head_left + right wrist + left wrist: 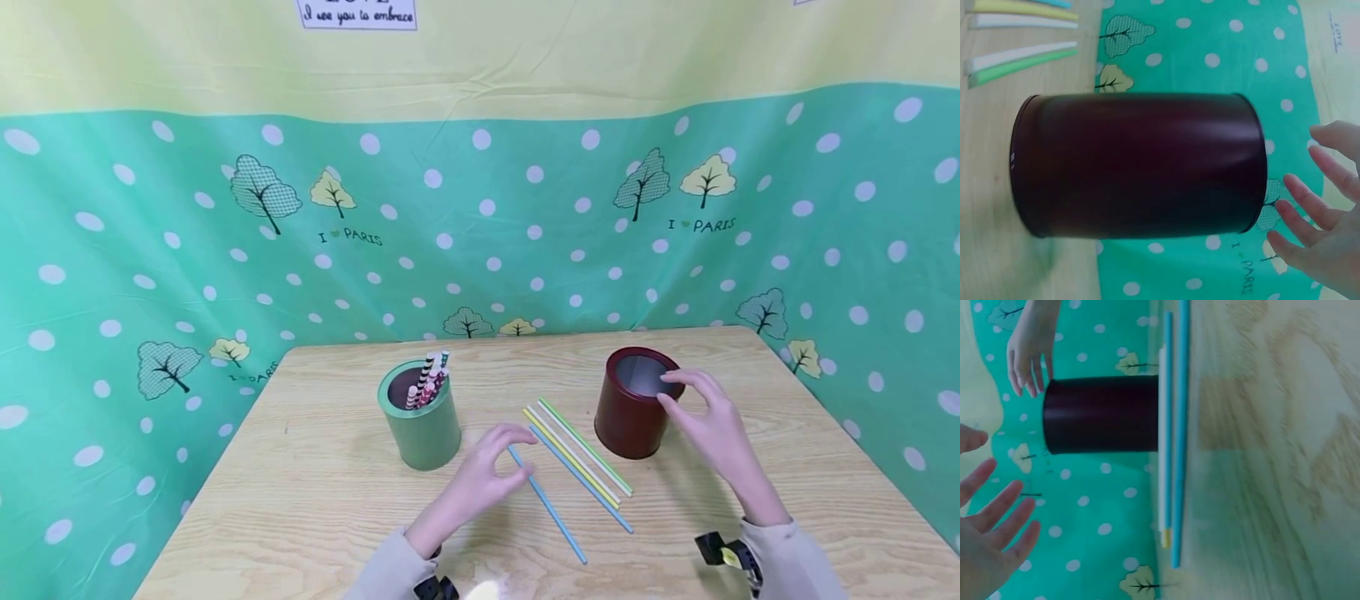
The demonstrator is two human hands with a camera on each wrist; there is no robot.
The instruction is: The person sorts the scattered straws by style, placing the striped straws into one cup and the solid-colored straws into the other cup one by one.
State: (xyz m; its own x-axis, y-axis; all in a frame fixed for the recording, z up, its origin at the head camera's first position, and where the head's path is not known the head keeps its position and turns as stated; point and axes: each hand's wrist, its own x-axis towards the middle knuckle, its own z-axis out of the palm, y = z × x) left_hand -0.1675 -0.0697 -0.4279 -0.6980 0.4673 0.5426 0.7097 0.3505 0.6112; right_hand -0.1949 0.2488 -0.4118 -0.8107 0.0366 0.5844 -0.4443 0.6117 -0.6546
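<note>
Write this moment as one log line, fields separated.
left hand: open, over blue straw | right hand: open, at dark red cup rim | loose straws: on table

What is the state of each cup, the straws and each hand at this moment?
dark red cup: upright, open top, looks empty.
green cup: upright, holds patterned straws.
plain straws: lie flat on the wooden table, between the cups.
left hand: fingers curled over a blue straw's end; actual grip unclear.
right hand: open, at the dark red cup's rim.
</note>
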